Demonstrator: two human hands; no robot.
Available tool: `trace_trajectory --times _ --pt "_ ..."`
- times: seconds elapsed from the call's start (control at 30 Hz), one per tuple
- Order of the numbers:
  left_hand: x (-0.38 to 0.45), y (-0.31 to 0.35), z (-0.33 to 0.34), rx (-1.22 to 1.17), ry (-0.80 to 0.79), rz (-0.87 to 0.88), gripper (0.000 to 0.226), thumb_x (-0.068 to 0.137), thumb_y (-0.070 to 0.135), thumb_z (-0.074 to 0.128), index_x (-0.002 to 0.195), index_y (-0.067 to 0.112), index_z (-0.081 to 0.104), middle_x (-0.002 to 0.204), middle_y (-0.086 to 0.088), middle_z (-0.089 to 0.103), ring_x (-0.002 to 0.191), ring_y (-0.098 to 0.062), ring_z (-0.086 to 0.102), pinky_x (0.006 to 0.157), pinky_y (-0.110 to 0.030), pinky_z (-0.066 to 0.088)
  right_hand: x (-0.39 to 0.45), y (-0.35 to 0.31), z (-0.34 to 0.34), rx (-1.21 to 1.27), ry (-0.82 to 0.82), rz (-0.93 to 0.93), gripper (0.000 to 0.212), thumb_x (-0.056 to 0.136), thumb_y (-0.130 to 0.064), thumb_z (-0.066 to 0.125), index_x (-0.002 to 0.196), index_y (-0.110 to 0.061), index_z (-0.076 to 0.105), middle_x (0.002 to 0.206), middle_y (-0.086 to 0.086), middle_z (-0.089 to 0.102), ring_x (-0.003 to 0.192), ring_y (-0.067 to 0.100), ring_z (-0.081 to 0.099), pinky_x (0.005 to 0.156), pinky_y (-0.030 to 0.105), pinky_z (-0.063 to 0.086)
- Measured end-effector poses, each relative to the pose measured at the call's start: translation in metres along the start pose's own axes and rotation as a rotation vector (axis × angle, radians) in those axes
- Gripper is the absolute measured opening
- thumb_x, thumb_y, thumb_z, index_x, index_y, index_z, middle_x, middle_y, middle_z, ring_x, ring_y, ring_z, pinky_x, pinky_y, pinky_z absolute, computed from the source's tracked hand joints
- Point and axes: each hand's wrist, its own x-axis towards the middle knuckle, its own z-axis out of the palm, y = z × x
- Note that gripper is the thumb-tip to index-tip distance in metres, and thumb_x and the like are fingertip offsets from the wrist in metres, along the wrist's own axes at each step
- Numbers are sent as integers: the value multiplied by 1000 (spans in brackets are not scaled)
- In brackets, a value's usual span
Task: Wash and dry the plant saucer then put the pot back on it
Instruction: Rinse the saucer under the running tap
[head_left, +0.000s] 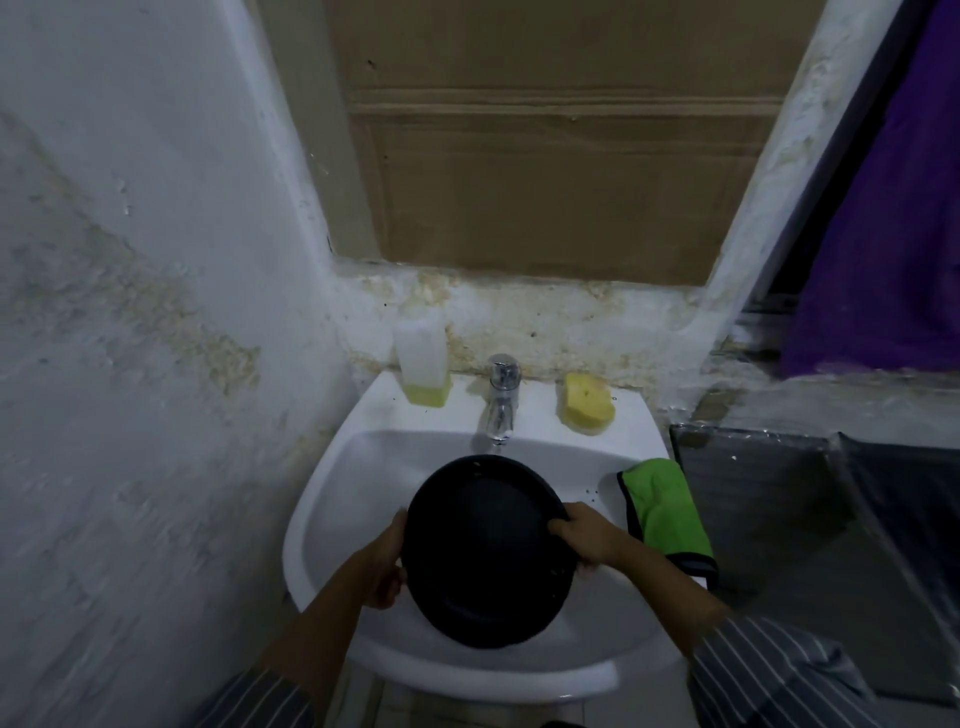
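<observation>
Both hands hold the black plant saucer (488, 551) over the white basin (332, 519), one on each side of the rim. Left hand (382, 566) cups the left edge, fingers wrapped behind, thumb side toward the camera. Right hand (584, 538) pinches the right edge, fingers curled over the rim onto the inner face. Both grips tight on the saucer, nothing else in either hand. Striped sleeves at the bottom corners.

Saucer is round, so no real long axis; it looks oval only because it's tilted. Hollow face points up and toward the camera, far rim raised toward the tap, near rim lower over the basin's front edge. Likely held that way so water would run off into the bowl, two-handed to keep a slippery rim steady. A few pale specks on the rim; can't tell if dirt or drops.

Just right of the right hand, a green cloth (665, 514) hangs on the basin edge, probably for drying. Beyond the grip, the chrome tap (501, 400) sits right behind the far rim; no water stream visible. Left of the tap, a clear soap bottle (422, 364) with a little yellow liquid; right of it, a yellow sponge (586, 402). Pot not in view. Purple towel (883, 208) hangs far right.
</observation>
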Motion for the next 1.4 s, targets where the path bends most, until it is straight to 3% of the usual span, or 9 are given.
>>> trace_trajectory --times 0.07,0.17,0.3,0.5,0.57,0.7,0.93,1.07,1.4 --pt "2 -4 -1 111 58 69 73 82 76 29 79 11 61 60 -6 55 42 -16 49 37 -16 39 7 -7 3 -5 -9 1 17 91 -13 44 90 -1 56 60 3 53 31 -2 49 34 11 35" --pt "9 -12 -4 195 138 233 61 93 51 44 112 -4 61 108 -20 66 96 -34 64 84 -37 54 18 -12 8 5 40 -8 19 91 -12 49 92 5 57 71 12 59 48 8 53 39 12 36" --pt "15 -13 -16 328 289 481 46 98 27 45 55 13 52 60 -5 55 59 -19 51 61 -28 41 33 -11 16 121 157 98 12 81 -5 58 81 7 58 62 9 48 48 12 42 37 14 31" --pt "8 -22 -20 226 441 568 48 94 21 49 48 15 39 48 -1 44 48 -15 41 48 -24 30 52 -19 39 300 231 185 13 87 -9 55 92 -4 66 86 16 64 80 31 62 68 34 55" --pt "2 -24 -16 164 490 631 47 94 16 51 48 15 40 47 -1 42 46 -13 39 46 -24 29 59 -20 48 274 265 201 26 91 -12 51 112 0 61 110 20 64 103 36 61 90 40 51" --pt "-7 -20 -10 -7 518 743 41 87 3 57 49 11 45 43 -2 41 35 -5 36 37 -13 31 64 -21 64 206 271 192 32 94 -12 49 121 4 53 124 23 58 114 36 56 94 37 44" --pt "-7 -15 -11 -119 476 636 38 92 13 54 54 13 48 51 -5 47 49 -17 46 40 -15 40 67 -27 75 229 240 189 41 86 -21 65 118 1 51 118 20 60 110 34 57 89 37 45" --pt "-8 -12 -12 -183 250 494 22 93 21 54 79 7 64 76 -11 64 71 -27 63 53 -40 59 68 -20 65 119 236 221 31 93 -20 53 114 2 51 117 22 59 109 34 57 87 36 44" --pt "13 1 12 200 56 226 36 91 22 53 116 -2 49 89 -16 59 67 -27 61 45 -33 55 48 8 22 -19 357 243 11 94 -10 45 92 0 49 113 27 59 105 36 56 74 31 38"
